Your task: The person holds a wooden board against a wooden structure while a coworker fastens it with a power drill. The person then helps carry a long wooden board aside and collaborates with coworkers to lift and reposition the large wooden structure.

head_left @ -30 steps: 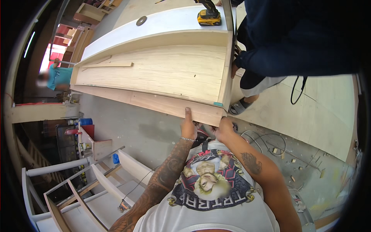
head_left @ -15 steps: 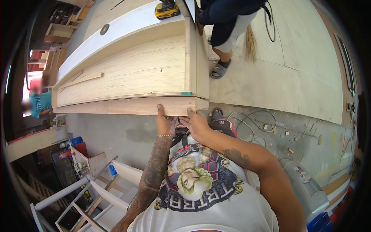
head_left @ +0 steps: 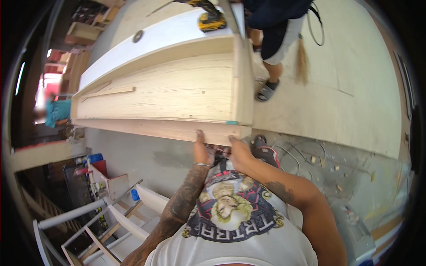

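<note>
A long, narrow wooden board (head_left: 155,129) runs along the near side of a shallow wooden box frame (head_left: 243,84). My left hand (head_left: 203,153) grips the board near its right end, thumb on its upper face, fingers curled below its near edge. Close to the board's right end, my right hand (head_left: 239,153) holds it the same way. Both hands' lower fingers are partly hidden. Inside the frame, thin wooden strips (head_left: 111,91) lie on the plywood panel (head_left: 168,86). A small teal mark (head_left: 231,122) shows at the frame's near right corner.
Beyond the frame, a yellow-and-black cordless drill (head_left: 212,21) and a round disc (head_left: 138,36) rest on a white surface (head_left: 171,33). A co-worker (head_left: 273,53) stands at the far right. Cables (head_left: 288,153) and wood scraps litter the floor; a pale rack (head_left: 128,224) stands lower left.
The whole view has shifted and turned slightly, so the frame appears further right and lower. Both hands keep their hold on the board, and the dark gap along its right end looks narrower.
</note>
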Demonstrator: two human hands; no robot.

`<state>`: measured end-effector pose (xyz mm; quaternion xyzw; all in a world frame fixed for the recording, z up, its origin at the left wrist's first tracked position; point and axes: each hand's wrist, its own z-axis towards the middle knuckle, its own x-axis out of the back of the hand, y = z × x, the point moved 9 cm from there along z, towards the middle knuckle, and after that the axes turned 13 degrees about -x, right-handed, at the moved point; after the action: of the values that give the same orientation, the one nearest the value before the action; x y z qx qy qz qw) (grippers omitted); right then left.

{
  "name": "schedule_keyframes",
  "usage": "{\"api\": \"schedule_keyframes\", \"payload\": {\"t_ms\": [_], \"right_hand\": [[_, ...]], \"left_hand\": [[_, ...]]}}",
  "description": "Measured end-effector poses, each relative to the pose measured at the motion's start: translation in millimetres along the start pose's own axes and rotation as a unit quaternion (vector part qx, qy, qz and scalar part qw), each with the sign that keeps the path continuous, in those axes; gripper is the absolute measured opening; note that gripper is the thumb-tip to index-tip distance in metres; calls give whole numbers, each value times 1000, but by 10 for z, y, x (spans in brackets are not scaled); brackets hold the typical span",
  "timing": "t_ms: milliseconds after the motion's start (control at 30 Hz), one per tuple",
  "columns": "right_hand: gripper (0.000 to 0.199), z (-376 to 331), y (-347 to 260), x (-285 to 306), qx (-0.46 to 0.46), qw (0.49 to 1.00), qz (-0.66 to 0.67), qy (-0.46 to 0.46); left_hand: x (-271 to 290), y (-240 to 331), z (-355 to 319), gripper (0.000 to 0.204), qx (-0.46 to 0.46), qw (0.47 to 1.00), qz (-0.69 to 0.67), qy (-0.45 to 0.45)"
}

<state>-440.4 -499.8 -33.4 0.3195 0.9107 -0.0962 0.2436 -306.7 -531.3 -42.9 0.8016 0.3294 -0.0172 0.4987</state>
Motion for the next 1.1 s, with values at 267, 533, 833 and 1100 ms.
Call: {"api": "schedule_keyframes", "payload": {"t_ms": [267, 533, 833, 1100], "right_hand": [[23, 176, -13, 178, -31, 997, -65, 0], [27, 155, -63, 153, -26, 993, -111, 7], [25, 126, -58, 123, -33, 991, -127, -10], [23, 175, -49, 159, -19, 990, -135, -20]], "left_hand": [[88, -38, -1, 54, 15, 998, 0, 60], [158, -64, 67, 54, -13, 997, -18, 71], [170, -17, 61, 55, -31, 997, 12, 72], [232, -50, 78, 57, -48, 996, 8, 75]]}}
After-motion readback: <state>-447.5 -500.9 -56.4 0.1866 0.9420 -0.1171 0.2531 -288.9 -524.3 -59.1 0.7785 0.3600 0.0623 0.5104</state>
